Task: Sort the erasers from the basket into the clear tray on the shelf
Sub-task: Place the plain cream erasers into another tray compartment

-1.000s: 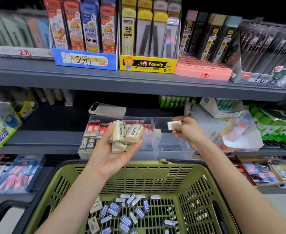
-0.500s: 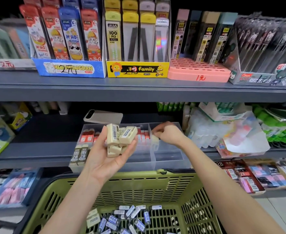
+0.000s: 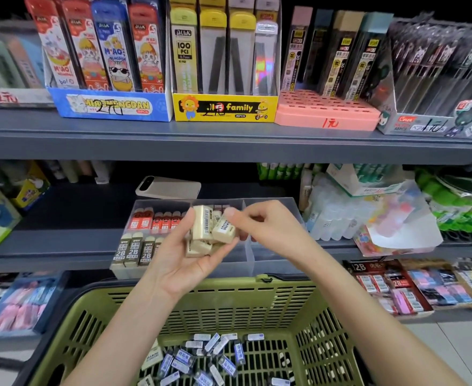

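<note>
Mid-frame, the left hand [image 3: 184, 266] cups cream rectangular erasers [image 3: 201, 227] as a ready supply; the right hand [image 3: 268, 227] pinches 1 between its fingers [image 3: 230, 212], likely bound for the clear plastic tray [image 3: 273, 203] behind.

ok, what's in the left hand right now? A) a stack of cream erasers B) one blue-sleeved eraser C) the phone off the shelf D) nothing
A: the left hand lies palm-up, fingers curled round a stack of cream erasers above the green basket, while the right hand pinches one of them.
</note>
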Demonstrator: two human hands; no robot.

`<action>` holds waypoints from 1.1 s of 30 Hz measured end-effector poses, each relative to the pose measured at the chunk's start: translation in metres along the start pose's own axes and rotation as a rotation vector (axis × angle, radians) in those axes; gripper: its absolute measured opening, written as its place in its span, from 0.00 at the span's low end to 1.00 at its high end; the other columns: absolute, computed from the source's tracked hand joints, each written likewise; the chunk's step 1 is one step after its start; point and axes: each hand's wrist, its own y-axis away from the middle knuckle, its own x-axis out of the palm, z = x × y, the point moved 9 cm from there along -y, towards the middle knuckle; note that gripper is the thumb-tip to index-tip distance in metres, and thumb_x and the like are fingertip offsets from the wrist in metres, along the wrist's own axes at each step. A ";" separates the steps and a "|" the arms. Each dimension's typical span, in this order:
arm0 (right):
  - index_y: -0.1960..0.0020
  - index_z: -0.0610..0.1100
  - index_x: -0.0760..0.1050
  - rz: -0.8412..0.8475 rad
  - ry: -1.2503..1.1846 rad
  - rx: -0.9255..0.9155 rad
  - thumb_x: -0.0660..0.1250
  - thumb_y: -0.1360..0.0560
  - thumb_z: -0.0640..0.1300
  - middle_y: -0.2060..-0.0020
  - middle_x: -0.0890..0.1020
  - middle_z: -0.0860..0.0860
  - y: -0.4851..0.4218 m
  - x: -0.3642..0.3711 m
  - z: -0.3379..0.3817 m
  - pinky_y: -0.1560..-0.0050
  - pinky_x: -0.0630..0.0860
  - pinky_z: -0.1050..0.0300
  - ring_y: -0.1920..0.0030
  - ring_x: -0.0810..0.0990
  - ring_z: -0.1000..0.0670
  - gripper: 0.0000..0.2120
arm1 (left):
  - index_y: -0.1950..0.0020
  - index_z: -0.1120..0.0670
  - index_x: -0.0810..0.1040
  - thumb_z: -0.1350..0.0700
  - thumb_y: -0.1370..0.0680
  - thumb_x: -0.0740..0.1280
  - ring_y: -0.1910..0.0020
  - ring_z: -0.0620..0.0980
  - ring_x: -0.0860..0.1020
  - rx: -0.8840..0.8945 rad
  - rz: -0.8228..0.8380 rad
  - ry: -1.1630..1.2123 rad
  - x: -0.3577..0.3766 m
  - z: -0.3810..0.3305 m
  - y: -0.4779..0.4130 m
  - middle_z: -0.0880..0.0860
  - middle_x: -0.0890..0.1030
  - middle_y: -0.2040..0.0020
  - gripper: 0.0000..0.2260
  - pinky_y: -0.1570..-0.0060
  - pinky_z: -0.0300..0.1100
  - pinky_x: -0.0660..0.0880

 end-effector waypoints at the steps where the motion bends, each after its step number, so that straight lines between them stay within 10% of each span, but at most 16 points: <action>1: 0.63 0.44 0.82 0.012 -0.035 -0.002 0.63 0.25 0.57 0.73 0.78 0.56 0.002 0.000 0.002 0.66 0.68 0.69 0.72 0.72 0.62 0.19 | 0.50 0.68 0.82 0.64 0.52 0.85 0.50 0.66 0.81 0.003 -0.012 -0.009 -0.001 0.001 0.000 0.68 0.80 0.46 0.32 0.61 0.59 0.81; 9: 0.58 0.39 0.81 -0.119 -0.693 0.087 0.69 0.27 0.43 0.67 0.83 0.48 -0.002 -0.036 -0.035 0.70 0.75 0.64 0.69 0.77 0.55 0.07 | 0.51 0.68 0.81 0.67 0.54 0.84 0.57 0.66 0.81 -0.058 -0.071 0.145 -0.007 0.015 0.000 0.69 0.79 0.52 0.32 0.71 0.51 0.81; 12: 0.53 0.38 0.80 -0.458 -0.299 0.137 0.71 0.28 0.40 0.62 0.84 0.43 -0.018 -0.070 -0.073 0.60 0.80 0.56 0.65 0.82 0.50 0.06 | 0.55 0.67 0.82 0.65 0.53 0.84 0.56 0.64 0.81 -0.064 -0.069 0.158 -0.006 0.015 0.001 0.68 0.79 0.53 0.29 0.74 0.46 0.80; 18: 0.46 0.43 0.82 -0.427 0.417 0.094 0.68 0.28 0.38 0.49 0.83 0.44 -0.062 -0.048 -0.087 0.49 0.70 0.58 0.47 0.79 0.43 0.11 | 0.51 0.64 0.80 0.65 0.54 0.84 0.56 0.64 0.81 -0.045 -0.083 0.154 -0.007 0.007 0.004 0.68 0.79 0.51 0.33 0.75 0.46 0.80; 24: 0.64 0.47 0.76 0.026 0.442 0.117 0.60 0.22 0.43 0.60 0.79 0.46 -0.086 -0.002 -0.100 0.64 0.68 0.64 0.58 0.74 0.47 0.13 | 0.47 0.61 0.77 0.66 0.54 0.84 0.56 0.65 0.81 -0.049 -0.072 0.142 -0.008 0.004 0.005 0.68 0.79 0.51 0.37 0.75 0.45 0.80; 29: 0.36 0.44 0.74 0.112 0.500 0.125 0.55 0.20 0.43 0.38 0.77 0.46 -0.083 -0.001 -0.103 0.44 0.71 0.56 0.40 0.75 0.44 0.16 | 0.47 0.61 0.77 0.66 0.54 0.84 0.55 0.65 0.80 -0.047 -0.077 0.140 -0.009 0.006 0.003 0.68 0.79 0.52 0.37 0.75 0.44 0.80; 33: 0.33 0.49 0.71 -0.109 0.577 0.056 0.56 0.20 0.46 0.41 0.80 0.47 -0.063 -0.019 -0.079 0.47 0.71 0.58 0.42 0.77 0.46 0.16 | 0.51 0.66 0.80 0.68 0.53 0.84 0.57 0.66 0.80 -0.082 -0.051 0.165 -0.005 0.011 0.004 0.71 0.79 0.52 0.32 0.77 0.43 0.79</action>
